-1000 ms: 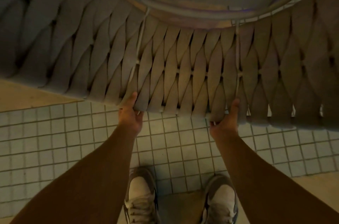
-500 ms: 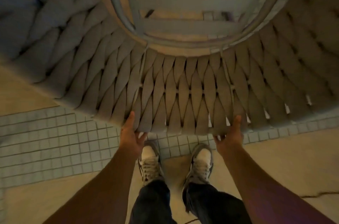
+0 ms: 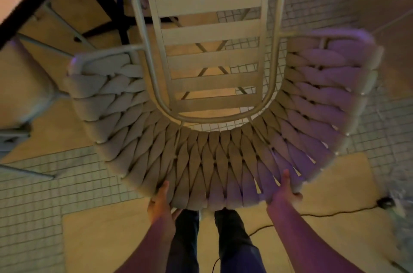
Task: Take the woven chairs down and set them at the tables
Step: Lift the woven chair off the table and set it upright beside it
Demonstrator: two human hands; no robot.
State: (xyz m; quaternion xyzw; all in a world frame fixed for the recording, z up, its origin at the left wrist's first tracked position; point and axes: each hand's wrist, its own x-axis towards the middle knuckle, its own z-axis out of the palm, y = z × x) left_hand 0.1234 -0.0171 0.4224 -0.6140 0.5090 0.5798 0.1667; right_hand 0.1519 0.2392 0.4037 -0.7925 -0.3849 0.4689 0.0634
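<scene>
A grey woven chair [image 3: 214,156] fills the middle of the view, seen from above, with its curved braided backrest toward me and its slatted metal seat [image 3: 212,49] beyond. My left hand [image 3: 161,201] grips the near rim of the backrest left of centre. My right hand [image 3: 283,192] grips the same rim to the right. The fingers of both hands are hidden under the weave, with the thumbs on top. The chair's legs are hidden beneath the seat.
A dark-edged table [image 3: 33,4] stands at the upper left, with its black cross base [image 3: 123,24] beside the chair seat. Another grey chair frame [image 3: 20,129] is at the left edge. A black cable [image 3: 312,217] runs across the floor at right.
The chair has moved away from me and lower, so its whole seat and both arm sides now show. My hands keep the same grip on the backrest rim. I have stepped forward.
</scene>
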